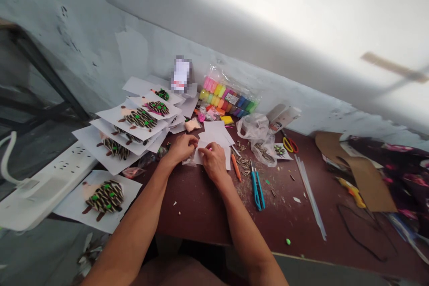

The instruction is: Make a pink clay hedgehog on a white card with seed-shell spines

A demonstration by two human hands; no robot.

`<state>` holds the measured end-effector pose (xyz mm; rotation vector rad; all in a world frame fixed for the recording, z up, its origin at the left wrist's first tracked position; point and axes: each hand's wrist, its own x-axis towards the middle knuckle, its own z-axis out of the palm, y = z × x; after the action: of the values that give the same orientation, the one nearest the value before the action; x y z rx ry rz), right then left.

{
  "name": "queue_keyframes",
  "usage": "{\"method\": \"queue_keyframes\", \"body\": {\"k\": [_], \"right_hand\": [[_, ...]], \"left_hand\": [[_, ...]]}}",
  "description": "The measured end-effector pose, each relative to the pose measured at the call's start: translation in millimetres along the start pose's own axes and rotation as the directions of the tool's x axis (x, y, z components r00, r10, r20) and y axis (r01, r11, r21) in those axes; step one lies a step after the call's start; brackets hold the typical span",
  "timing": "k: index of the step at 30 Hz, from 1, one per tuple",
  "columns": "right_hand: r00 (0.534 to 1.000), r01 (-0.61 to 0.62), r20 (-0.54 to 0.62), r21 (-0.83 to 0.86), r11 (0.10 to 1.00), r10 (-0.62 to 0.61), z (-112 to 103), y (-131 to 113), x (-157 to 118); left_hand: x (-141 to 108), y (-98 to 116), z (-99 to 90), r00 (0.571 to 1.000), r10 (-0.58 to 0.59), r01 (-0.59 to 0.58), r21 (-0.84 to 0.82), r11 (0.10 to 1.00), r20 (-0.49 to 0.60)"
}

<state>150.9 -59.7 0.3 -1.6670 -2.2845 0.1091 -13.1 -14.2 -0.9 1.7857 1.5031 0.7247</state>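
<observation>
My left hand [183, 148] is at the left edge of the white paper sheets [214, 132], its fingers curled together in a pinch. What lies between those fingertips is too small to make out. Over the lower part of the sheets is my right hand [214, 161], fingers bent and drawn together. A small pink spot shows by its fingertips, but I cannot tell what it is. A clear plastic scrap [189, 161] lies between the hands. Just beyond my left hand sits a lump of pale peach clay [192, 124]. An orange pen-like tool [236, 167] lies right of my right hand.
Paper sheets with hedgehog figures [139, 118] are stacked at left, by a white power strip [43, 183]. Behind are coloured clay packs [228, 96]. Rightward lie blue thread snips [257, 187], a plastic bag of seed-like husks [263, 149], scissors [290, 144] and glue sticks [311, 199].
</observation>
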Motion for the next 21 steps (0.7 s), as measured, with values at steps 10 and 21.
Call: {"method": "queue_keyframes", "body": {"k": [10,21], "right_hand": [[1.0,0.014,0.005,-0.005,1.0,-0.014,-1,1,-1],[0.936,-0.086,-0.304,0.295,0.952,0.178,-8,26,3]], "left_hand": [[2,-6,4.2,1.0,-0.015,0.015,-0.035,0.999,-0.015],[4,-4,3.3,0.985,-0.07,-0.002,-0.419,0.908,-0.157]]}}
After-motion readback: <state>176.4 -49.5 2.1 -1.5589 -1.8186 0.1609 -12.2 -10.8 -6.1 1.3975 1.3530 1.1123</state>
